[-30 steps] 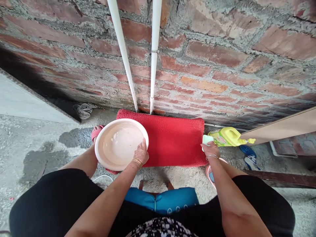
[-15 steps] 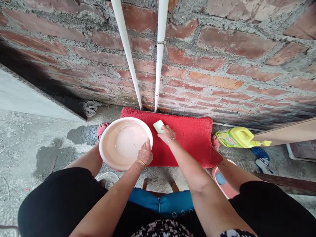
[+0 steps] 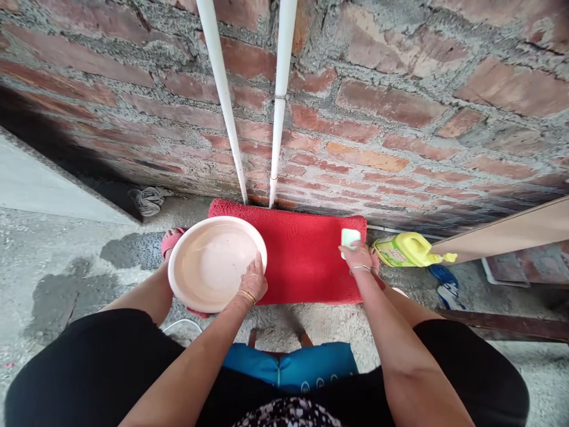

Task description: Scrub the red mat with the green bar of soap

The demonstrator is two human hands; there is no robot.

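Observation:
My left hand [image 3: 254,280] grips the right rim of a pale pink basin [image 3: 174,261], fingers over the inside edge. Shallow, clear-looking water lies in the basin, which rests on the left end of a red mat [image 3: 306,261]. At the mat's right end, my right hand [image 3: 357,256] is closed on a pale green, flat-backed scrubbing brush [image 3: 351,236]. The brush is against or just over the mat; its underside is hidden. A bracelet circles each wrist.
A yellow detergent bottle [image 3: 406,249] lies right of the mat, near blue-and-white slippers [image 3: 447,287]. Two white pipes [image 3: 278,118] run down the brick wall [image 3: 368,154] behind. A grey rag [image 3: 149,200] lies at left, and a blue padded thing [image 3: 317,362] sits between my legs.
My right hand has carried the brush across the mat from near the basin to the right end. My left hand stays on the basin rim. The view has shifted slightly right.

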